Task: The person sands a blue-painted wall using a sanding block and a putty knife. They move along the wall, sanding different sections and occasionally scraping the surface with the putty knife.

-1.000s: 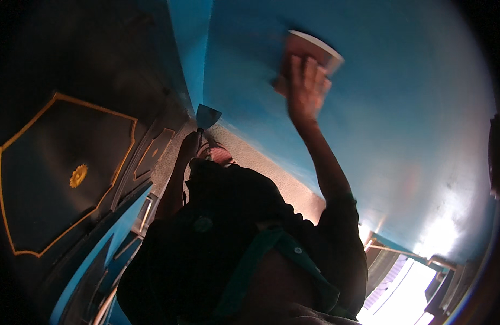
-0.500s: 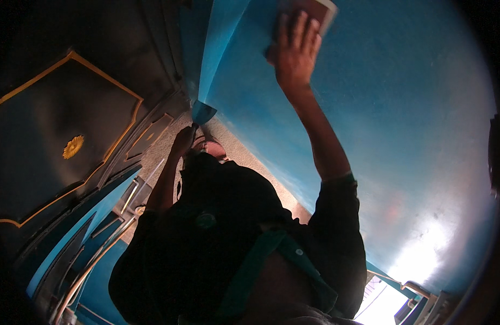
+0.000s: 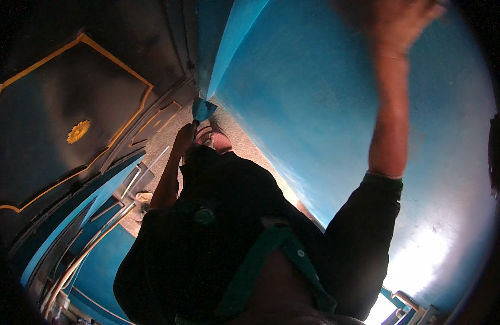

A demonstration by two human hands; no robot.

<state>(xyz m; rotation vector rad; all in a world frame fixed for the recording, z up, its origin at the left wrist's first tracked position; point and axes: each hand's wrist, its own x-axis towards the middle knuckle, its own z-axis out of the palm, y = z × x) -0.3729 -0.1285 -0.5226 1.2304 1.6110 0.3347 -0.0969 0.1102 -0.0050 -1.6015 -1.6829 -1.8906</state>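
My left hand is closed round the handle of a putty knife, held low near the corner with its wide blade upward. At the top right, my right hand reaches up against the blue wall, smeared by motion and cut off by the picture's edge. Under its fingers is the reddish-brown sanding block, now almost wholly out of sight.
On the left stands a dark door with gold trim and a gold rosette. Below are a speckled floor and a pink sandal. A pale curved rail runs at lower left; bright light glares off the wall at lower right.
My right hand has swept rightward and up along the wall with the sanding block, toward the picture's edge. My left hand keeps the putty knife in nearly the same place.
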